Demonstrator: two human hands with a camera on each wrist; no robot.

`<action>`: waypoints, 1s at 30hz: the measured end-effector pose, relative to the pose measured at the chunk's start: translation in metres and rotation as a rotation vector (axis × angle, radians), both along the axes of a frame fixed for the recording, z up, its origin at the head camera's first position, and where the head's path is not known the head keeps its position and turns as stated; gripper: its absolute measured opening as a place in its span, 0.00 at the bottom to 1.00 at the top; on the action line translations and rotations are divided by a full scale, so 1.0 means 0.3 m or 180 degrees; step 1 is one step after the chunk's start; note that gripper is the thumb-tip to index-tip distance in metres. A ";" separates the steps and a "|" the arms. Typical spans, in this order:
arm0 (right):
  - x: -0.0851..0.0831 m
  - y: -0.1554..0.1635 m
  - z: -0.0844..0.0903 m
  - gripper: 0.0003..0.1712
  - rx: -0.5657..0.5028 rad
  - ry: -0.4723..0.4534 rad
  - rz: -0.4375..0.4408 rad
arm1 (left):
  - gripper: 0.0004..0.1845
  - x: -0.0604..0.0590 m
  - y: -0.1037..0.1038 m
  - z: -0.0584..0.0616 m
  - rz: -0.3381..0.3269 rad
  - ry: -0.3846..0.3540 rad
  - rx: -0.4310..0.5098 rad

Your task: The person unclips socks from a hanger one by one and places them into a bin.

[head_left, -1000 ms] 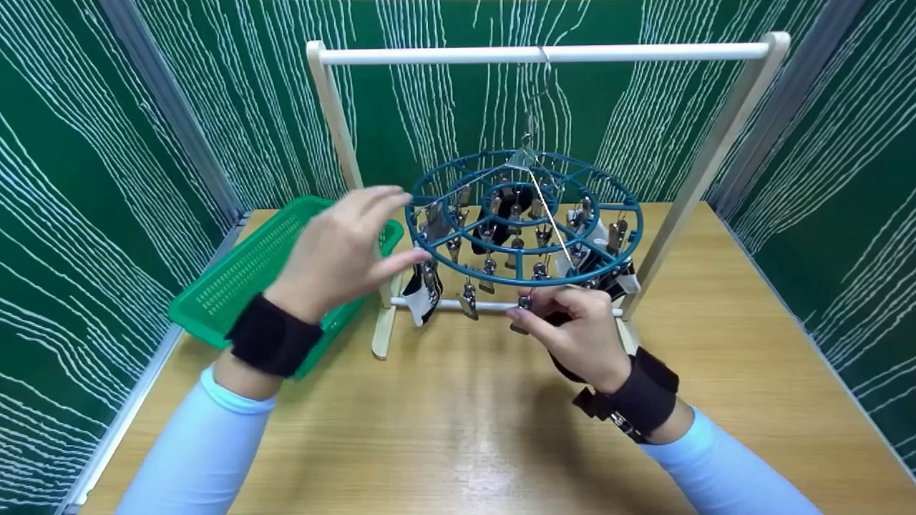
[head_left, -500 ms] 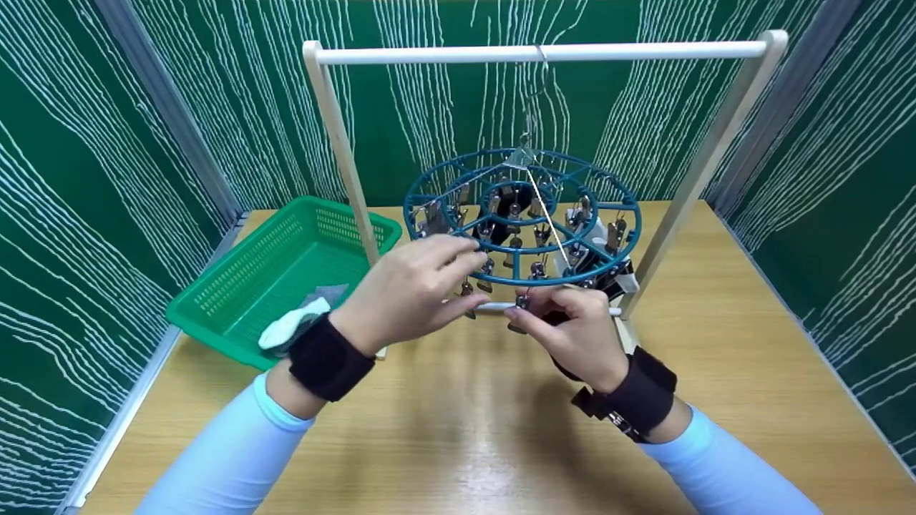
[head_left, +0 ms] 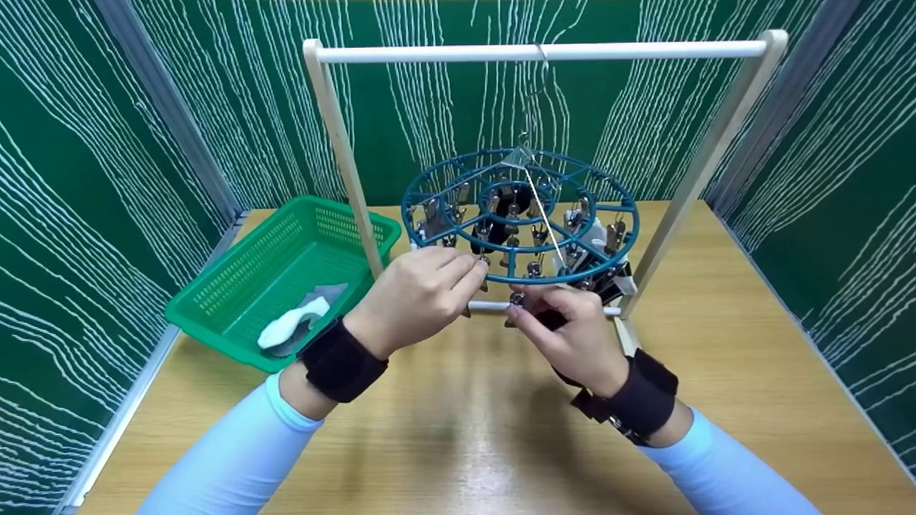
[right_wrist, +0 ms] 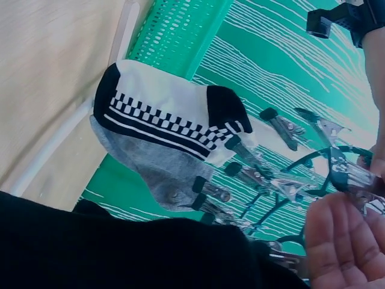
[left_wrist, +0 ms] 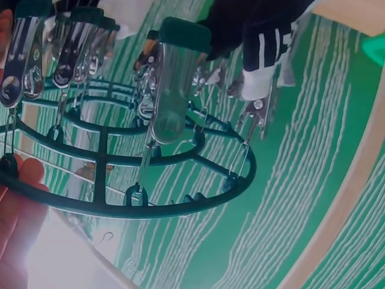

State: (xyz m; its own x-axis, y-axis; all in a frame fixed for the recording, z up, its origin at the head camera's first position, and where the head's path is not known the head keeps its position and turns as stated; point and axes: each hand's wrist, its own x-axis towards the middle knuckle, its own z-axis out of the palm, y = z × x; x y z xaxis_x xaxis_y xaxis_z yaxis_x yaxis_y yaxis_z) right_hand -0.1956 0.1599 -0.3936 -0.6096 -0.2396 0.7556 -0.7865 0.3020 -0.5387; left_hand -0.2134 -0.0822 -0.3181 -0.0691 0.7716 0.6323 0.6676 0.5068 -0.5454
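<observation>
Both hands work at the near rim of the round clip hanger (head_left: 520, 214) (hung from the rack): the left hand (head_left: 415, 297) pinches a clip (head_left: 484, 272), the right hand (head_left: 572, 332) pinches another clip (head_left: 515, 300).

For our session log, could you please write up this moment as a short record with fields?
setting: wooden table between green patterned walls
rack: wooden frame with white top rail
hanger: round teal peg hanger hooked on the rail, metal clips below
left hand: left hand pinches a clip at the ring's front
right hand: right hand pinches a clip at the ring's front edge
socks on hanger: checkered sock and grey sock clipped up
basket: green basket at left, holding a white sock
</observation>
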 end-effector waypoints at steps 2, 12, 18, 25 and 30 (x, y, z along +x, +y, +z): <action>0.004 -0.001 0.005 0.09 0.0046 0.0009 0.0010 | 0.06 -0.002 -0.002 -0.002 0.0010 0.0012 0.0007; 0.065 0.032 0.035 0.14 0.0509 0.0715 -0.0336 | 0.04 -0.014 -0.017 -0.009 -0.0053 -0.0033 0.0052; 0.099 0.042 0.072 0.20 0.0161 0.1484 -0.0451 | 0.05 -0.017 -0.025 -0.008 -0.0063 -0.0053 0.0057; 0.055 0.107 0.124 0.15 -0.0095 0.1778 -0.0622 | 0.06 -0.022 -0.034 -0.008 -0.0067 -0.0059 0.0049; 0.015 0.191 0.133 0.27 0.0455 0.1411 -0.0855 | 0.06 -0.024 -0.036 -0.008 -0.0072 -0.0073 0.0045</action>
State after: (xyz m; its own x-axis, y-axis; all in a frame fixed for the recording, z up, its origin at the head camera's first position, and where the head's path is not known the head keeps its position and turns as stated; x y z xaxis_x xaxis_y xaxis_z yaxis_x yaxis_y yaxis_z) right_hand -0.1910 0.2173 -0.3536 -0.2935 -0.2384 0.9257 -0.8141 0.5699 -0.1114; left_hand -0.2208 -0.0930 -0.3206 -0.0664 0.7640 0.6417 0.6913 0.4990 -0.5225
